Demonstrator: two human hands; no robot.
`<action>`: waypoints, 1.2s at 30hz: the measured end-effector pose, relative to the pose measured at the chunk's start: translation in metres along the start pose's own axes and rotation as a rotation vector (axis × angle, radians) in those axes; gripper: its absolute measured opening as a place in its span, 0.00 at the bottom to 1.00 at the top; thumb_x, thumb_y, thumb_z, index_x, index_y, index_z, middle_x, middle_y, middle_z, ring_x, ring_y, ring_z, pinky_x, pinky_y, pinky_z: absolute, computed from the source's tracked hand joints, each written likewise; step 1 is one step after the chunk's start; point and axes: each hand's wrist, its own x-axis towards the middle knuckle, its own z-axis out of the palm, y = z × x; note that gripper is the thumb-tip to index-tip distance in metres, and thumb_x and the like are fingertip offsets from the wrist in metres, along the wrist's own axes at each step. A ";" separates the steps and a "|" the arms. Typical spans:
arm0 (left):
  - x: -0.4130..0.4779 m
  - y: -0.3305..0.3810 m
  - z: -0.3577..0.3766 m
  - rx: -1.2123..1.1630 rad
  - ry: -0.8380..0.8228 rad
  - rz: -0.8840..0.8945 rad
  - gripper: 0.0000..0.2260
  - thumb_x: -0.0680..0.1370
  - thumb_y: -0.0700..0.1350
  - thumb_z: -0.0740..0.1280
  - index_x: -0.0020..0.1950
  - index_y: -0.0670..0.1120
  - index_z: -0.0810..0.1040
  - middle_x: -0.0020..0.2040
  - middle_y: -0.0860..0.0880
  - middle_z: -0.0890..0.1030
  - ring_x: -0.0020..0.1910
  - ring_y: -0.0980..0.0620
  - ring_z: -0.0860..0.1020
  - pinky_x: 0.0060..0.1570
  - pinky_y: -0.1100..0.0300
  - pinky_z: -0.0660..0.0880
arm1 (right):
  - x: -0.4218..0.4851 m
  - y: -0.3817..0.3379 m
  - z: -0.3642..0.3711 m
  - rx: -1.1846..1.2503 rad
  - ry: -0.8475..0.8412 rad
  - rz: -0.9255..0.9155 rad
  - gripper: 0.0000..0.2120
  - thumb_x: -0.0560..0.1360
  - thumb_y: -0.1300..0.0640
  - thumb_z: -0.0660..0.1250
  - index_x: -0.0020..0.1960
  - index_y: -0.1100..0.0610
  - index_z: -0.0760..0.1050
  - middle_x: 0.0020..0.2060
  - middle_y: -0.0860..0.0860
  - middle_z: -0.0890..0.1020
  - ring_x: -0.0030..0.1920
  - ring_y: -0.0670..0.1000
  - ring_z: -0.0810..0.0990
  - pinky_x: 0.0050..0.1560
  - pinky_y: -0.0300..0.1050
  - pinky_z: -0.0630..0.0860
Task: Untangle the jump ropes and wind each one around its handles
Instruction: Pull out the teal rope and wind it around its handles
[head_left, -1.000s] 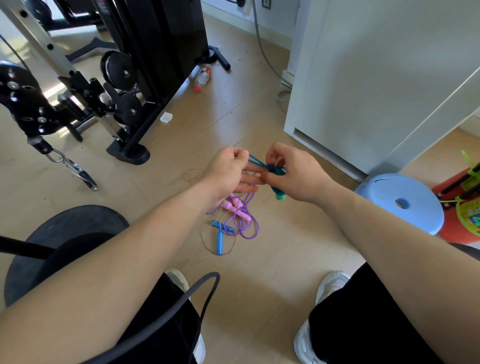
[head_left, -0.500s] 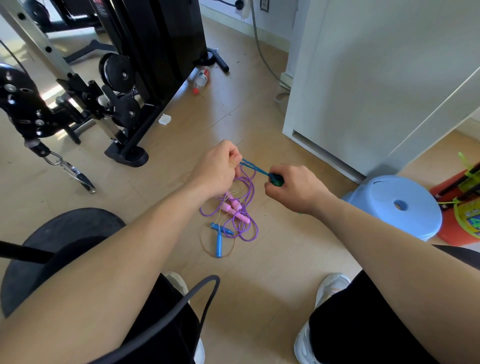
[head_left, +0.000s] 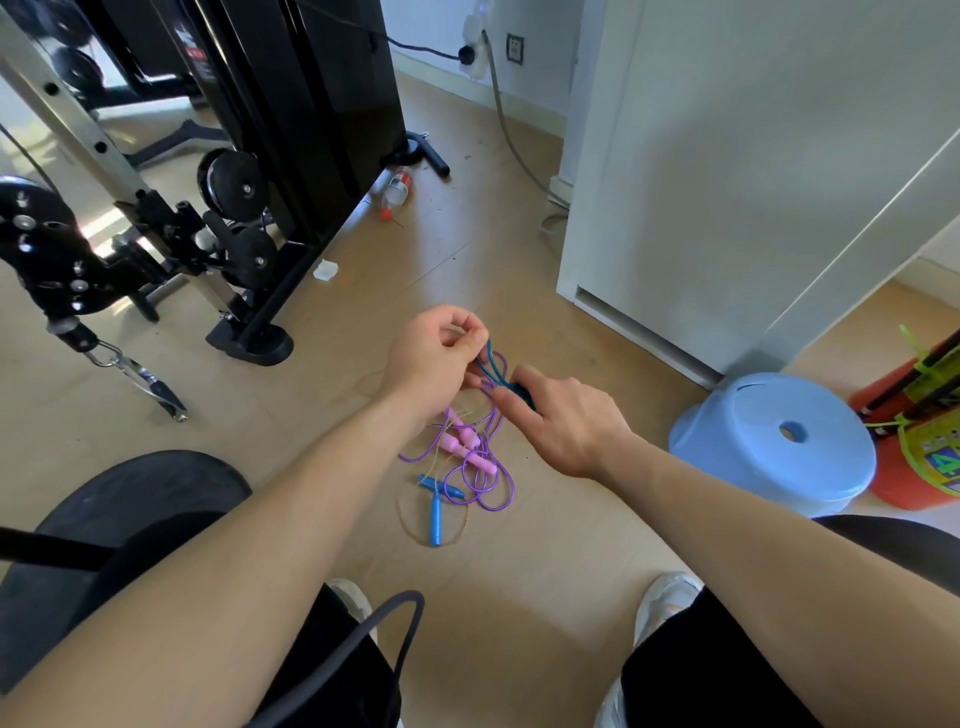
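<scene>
the teal rope (head_left: 491, 365) is being held up above the floor (head_left: 519, 597), stretching in short strands between the two hands. the left hand (head_left: 434, 358) is pinching the strands between thumb and fingertips, and the right hand (head_left: 566, 421) is curling round a dark teal handle (head_left: 524, 393), which is mostly hidden in the grip. right beneath the hands, out in the middle of the floor, a purple rope (head_left: 485, 480) is lying in loose loops with its pink handles (head_left: 470, 449) side by side on top. touching that heap on the person's side, two blue handles (head_left: 435, 512) are lying crossed on a thin orange-ish rope (head_left: 408, 522). a pale blue stool (head_left: 769, 452) is standing off to the right, by a white cabinet (head_left: 727, 182).
</scene>
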 end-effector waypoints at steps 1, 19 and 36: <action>0.001 0.001 0.000 0.014 -0.001 -0.007 0.08 0.81 0.37 0.63 0.42 0.45 0.75 0.34 0.47 0.80 0.33 0.51 0.79 0.34 0.58 0.79 | 0.000 -0.001 0.000 0.001 -0.005 -0.003 0.20 0.80 0.34 0.47 0.47 0.48 0.66 0.34 0.48 0.76 0.39 0.56 0.76 0.37 0.49 0.70; 0.002 -0.004 -0.012 -0.062 0.032 -0.158 0.10 0.77 0.32 0.59 0.49 0.47 0.69 0.27 0.51 0.71 0.31 0.51 0.76 0.34 0.60 0.73 | -0.008 0.010 0.009 0.083 0.033 -0.023 0.12 0.79 0.42 0.58 0.45 0.49 0.68 0.32 0.48 0.74 0.35 0.54 0.73 0.31 0.45 0.65; 0.000 0.006 0.011 0.013 -0.097 0.053 0.02 0.80 0.42 0.67 0.52 0.47 0.76 0.39 0.47 0.83 0.38 0.52 0.79 0.38 0.57 0.78 | 0.000 -0.006 -0.011 0.431 0.145 -0.008 0.04 0.78 0.53 0.65 0.45 0.51 0.73 0.39 0.49 0.82 0.42 0.53 0.80 0.43 0.46 0.76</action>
